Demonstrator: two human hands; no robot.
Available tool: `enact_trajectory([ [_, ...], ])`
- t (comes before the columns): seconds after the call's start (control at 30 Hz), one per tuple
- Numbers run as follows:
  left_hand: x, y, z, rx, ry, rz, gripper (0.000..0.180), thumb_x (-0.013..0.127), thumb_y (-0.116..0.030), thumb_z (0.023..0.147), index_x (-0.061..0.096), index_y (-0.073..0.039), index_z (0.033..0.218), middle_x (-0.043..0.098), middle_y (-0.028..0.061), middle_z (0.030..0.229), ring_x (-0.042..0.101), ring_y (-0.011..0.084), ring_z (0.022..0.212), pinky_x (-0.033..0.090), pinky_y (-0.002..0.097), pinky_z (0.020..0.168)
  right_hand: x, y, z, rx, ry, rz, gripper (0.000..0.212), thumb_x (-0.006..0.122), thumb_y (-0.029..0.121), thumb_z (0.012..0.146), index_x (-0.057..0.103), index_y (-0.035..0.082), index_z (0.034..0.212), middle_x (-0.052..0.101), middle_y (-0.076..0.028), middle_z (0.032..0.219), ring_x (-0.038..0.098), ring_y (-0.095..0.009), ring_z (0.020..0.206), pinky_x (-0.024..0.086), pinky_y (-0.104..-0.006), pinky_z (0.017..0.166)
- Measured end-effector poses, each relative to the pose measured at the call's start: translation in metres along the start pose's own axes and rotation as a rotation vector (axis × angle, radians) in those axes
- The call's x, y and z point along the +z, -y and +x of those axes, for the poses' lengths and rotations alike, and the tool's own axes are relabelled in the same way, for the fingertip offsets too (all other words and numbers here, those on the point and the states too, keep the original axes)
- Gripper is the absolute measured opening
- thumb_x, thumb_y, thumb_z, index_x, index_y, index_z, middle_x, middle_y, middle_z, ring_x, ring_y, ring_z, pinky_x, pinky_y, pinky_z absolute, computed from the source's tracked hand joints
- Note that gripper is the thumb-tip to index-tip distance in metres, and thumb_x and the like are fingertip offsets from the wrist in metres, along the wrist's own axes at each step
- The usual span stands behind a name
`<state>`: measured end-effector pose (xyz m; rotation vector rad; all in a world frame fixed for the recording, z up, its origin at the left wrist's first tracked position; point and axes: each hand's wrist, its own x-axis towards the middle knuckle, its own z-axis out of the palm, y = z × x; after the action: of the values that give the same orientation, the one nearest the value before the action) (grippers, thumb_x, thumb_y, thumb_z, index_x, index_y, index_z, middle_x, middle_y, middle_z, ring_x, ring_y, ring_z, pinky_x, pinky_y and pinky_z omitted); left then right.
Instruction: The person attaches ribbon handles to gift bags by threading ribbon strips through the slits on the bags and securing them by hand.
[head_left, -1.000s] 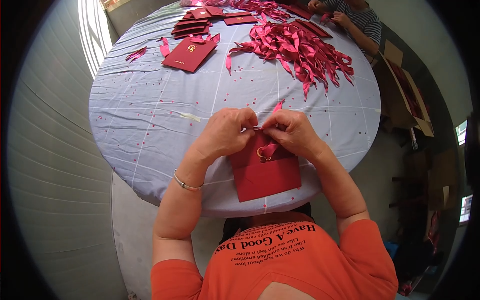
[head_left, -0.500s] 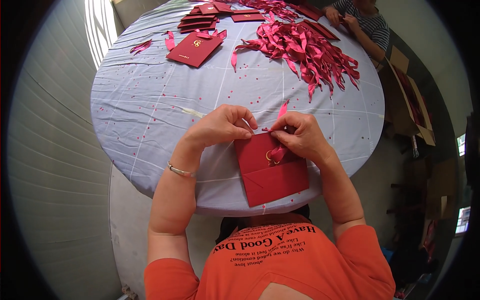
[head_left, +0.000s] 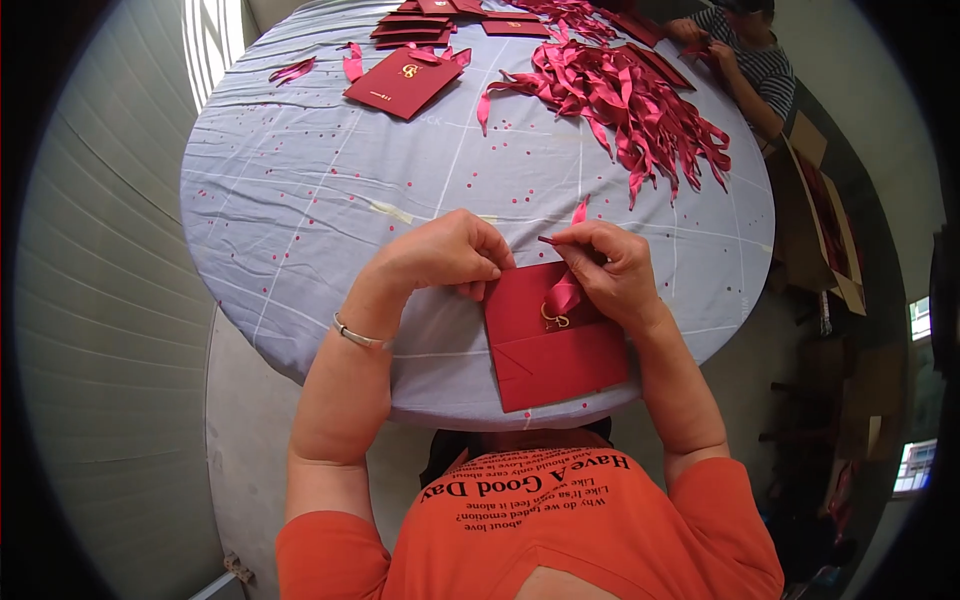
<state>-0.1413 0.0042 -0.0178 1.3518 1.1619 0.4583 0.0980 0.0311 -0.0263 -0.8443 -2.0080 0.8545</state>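
A flat dark red paper gift bag (head_left: 560,362) with a gold emblem and a folded bottom flap lies at the table's near edge. My left hand (head_left: 447,252) is closed at its upper left corner, thumb and fingertips pinching the bag's edge there. Just above the bag's top edge, my right hand (head_left: 607,268) pinches a pink satin ribbon (head_left: 564,292); a short dark end sticks out to the left of the fingertips. Part of the ribbon hangs over the bag's front, and another piece rises behind the fingers. The right palm hides the bag's upper right part.
A tangled heap of pink ribbons (head_left: 635,110) covers the far right of the round cloth-covered table (head_left: 330,260). Farther left lie a finished-looking red bag (head_left: 405,82) and stacked bags (head_left: 410,30). Another person (head_left: 755,60) works at far right, beside an open cardboard box (head_left: 815,205).
My right hand has drawn the ribbon end slightly up and away from the bag's top edge. My left fingers have come closer together on the bag's corner. The view has shifted a little.
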Motion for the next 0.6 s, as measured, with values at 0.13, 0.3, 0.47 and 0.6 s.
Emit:
enact_trajectory([
  [0.13, 0.001, -0.005, -0.002, -0.016, -0.009, 0.025, 0.016, 0.062, 0.001, 0.085, 0.070, 0.000, 0.098, 0.066, 0.0028, 0.069, 0.060, 0.0088, 0.058, 0.049, 0.0229, 0.054, 0.004, 0.005, 0.000, -0.269, 0.059, -0.086, 0.015, 0.071, -0.005, 0.078, 0.070, 0.000, 0.092, 0.066, -0.009, 0.081, 0.064, -0.019, 0.072, 0.052, -0.0281, 0.065],
  [0.3, 0.004, -0.008, -0.003, -0.021, -0.031, 0.069, 0.012, 0.065, -0.002, 0.083, 0.071, -0.002, 0.093, 0.065, 0.0021, 0.068, 0.058, 0.0078, 0.057, 0.045, 0.0223, 0.052, 0.005, 0.009, -0.001, -0.287, 0.204, -0.113, 0.016, 0.072, -0.006, 0.074, 0.068, 0.002, 0.087, 0.065, -0.009, 0.079, 0.063, -0.021, 0.071, 0.051, -0.0295, 0.062],
  [0.47, 0.006, -0.005, 0.000, 0.029, -0.066, 0.067, 0.010, 0.065, -0.005, 0.079, 0.071, -0.001, 0.086, 0.065, 0.0030, 0.066, 0.058, 0.0087, 0.053, 0.043, 0.0249, 0.048, 0.007, 0.010, 0.000, -0.366, 0.230, -0.179, 0.015, 0.074, -0.004, 0.072, 0.068, 0.003, 0.084, 0.065, -0.009, 0.077, 0.064, -0.023, 0.069, 0.051, -0.0310, 0.060],
  [0.6, 0.008, -0.010, -0.002, 0.019, -0.069, 0.117, 0.010, 0.066, -0.003, 0.080, 0.072, -0.001, 0.087, 0.064, 0.0012, 0.066, 0.055, 0.0070, 0.057, 0.042, 0.0234, 0.051, 0.010, 0.012, 0.000, -0.486, 0.200, -0.318, 0.016, 0.075, 0.000, 0.069, 0.068, 0.004, 0.082, 0.064, -0.008, 0.076, 0.063, -0.024, 0.067, 0.051, -0.0327, 0.058],
])
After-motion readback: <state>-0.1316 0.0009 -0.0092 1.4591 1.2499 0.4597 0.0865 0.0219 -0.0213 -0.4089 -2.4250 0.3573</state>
